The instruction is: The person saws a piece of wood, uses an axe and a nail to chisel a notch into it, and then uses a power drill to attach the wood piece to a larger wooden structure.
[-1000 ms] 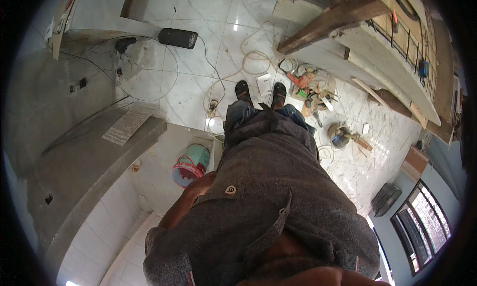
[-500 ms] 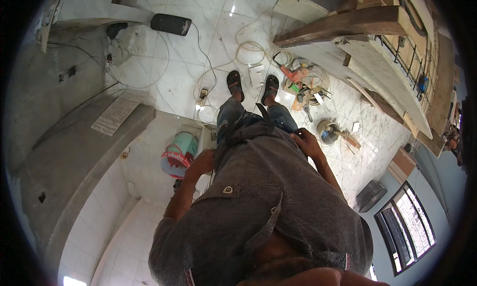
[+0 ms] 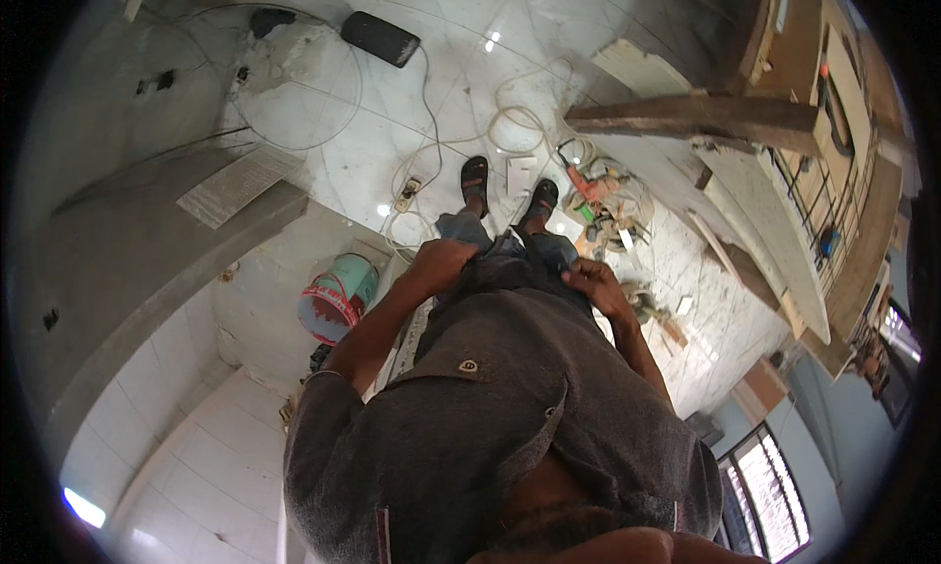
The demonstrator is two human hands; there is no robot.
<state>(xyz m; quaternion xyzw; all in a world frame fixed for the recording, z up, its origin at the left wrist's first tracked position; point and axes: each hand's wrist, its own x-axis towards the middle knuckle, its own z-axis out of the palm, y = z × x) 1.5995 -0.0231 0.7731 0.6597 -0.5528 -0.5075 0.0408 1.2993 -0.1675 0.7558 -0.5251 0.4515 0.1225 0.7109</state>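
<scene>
My left hand (image 3: 443, 264) is at the left front of my waist, its fingers closed on the lower edge of my dark grey shirt (image 3: 500, 353). At the right side of the waist, my right hand (image 3: 596, 286) has curled fingers pinching the shirt's hem too. Exactly how much cloth each one holds is hidden. A dark strap or strip of cloth (image 3: 520, 243) hangs at the front between them, above my blue jeans (image 3: 461, 229). My feet, in dark sandals (image 3: 474, 180), stand on the tiled floor.
A red power tool (image 3: 591, 185) lies among hand tools and cables right of my feet. A power socket block (image 3: 407, 194) is on the floor at left, near a paint bucket (image 3: 339, 297). Wooden beams and boards (image 3: 701, 116) stand at right, a grey concrete ledge (image 3: 127, 260) at left.
My left hand has moved forward from beside the hip to the front of the waist. The right hand stays at the waist, slightly shifted. The view has turned a little.
</scene>
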